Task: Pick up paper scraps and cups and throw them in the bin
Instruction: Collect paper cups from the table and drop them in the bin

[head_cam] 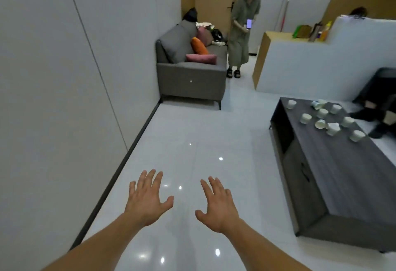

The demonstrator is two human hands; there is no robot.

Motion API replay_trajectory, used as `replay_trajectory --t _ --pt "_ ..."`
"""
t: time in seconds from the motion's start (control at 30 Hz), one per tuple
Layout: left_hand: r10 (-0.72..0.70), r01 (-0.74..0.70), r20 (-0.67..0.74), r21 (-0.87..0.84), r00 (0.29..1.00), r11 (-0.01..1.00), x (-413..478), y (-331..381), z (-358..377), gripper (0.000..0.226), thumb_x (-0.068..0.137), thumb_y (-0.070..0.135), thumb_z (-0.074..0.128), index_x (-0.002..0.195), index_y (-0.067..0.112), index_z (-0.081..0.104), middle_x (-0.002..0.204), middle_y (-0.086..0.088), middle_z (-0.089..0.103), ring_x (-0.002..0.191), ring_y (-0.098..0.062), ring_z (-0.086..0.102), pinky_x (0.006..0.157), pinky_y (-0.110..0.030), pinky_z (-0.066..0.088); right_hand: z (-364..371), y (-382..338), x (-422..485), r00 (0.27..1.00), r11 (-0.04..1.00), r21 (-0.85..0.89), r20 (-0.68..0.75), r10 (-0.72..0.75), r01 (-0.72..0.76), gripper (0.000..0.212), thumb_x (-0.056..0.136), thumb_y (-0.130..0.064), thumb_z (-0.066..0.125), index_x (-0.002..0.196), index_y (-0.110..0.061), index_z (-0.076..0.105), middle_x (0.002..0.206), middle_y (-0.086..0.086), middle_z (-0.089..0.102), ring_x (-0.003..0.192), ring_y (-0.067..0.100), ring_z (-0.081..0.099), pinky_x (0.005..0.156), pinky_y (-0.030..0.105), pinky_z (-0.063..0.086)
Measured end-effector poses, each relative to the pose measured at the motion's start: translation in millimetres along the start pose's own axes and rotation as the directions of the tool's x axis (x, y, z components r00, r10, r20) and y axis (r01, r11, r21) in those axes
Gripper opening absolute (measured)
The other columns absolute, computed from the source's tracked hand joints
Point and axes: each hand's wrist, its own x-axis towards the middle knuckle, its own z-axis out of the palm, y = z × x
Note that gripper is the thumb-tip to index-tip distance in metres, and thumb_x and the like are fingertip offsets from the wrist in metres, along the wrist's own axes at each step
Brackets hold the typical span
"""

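**Both hands spread wide and holding nothing above the floor**

The left hand (147, 197) and the right hand (218, 206) are stretched forward side by side, well apart, backs up and palms facing down. On each, the fingers are straight and fanned and the thumb sticks out toward the other hand. Neither touches anything. Both forearms are bare and run in from the bottom edge, converging slightly.

Under the hands is a glossy white floor (192, 133) dotted with light reflections. Left of the left hand, a dark skirting strip runs along a pale wall (53, 77).

Ahead and to the right of the right hand stands a low dark table (342, 174). The white cups (305, 118) are scattered on its far end, some upright and some tipped on their sides.

Straight ahead, far beyond the fingertips, a grey sofa (190, 77) stands against the wall with an orange cushion (199, 45) and a pink cushion (201, 58). Just right of it, a person in a green dress (242, 34) stands holding a lit phone (249, 24).
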Motion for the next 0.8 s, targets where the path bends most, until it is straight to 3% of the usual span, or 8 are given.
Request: replay_trajectory --t 0.33,0.6,0.8 --pt "0.258 -0.257 0.068 -0.025 0.964 0.966 174 135 21 0.087 0.084 0.070 0.035 0.153 0.026 0.006 0.161 0.001 0.001 0.148 -0.021 -0.005 0.117 -0.048 0.004 -68 152 81 0.946 0.950 0.000 -0.090 0.311 -0.313 0.092 0.088 -0.060 0.047 0.154 -0.031 -0.010 0.162 -0.002 -0.016 0.149 0.021 -0.017 0.118 0.051 -0.002" --pt "0.503 -0.502 0.100 -0.037 0.858 0.864 335 258 27 0.087 0.084 0.069 0.035 0.153 0.025 0.006 0.161 0.001 0.002 0.148 -0.022 -0.003 0.117 -0.047 0.007 -135 261 160 0.822 0.840 0.060 -0.179 0.540 -0.539 0.090 0.089 -0.058 0.049 0.154 -0.030 -0.006 0.163 -0.003 -0.012 0.149 0.021 -0.014 0.118 0.052 0.002" --pt "0.603 -0.605 0.124 -0.030 0.788 0.796 417 357 36 0.087 0.083 0.070 0.035 0.153 0.025 0.007 0.161 0.000 0.005 0.148 -0.022 -0.002 0.117 -0.048 0.009 -167 344 193 0.754 0.770 0.110 -0.154 0.638 -0.629 0.090 0.089 -0.056 0.050 0.155 -0.029 -0.005 0.163 -0.003 -0.014 0.149 0.021 -0.016 0.119 0.053 0.001"
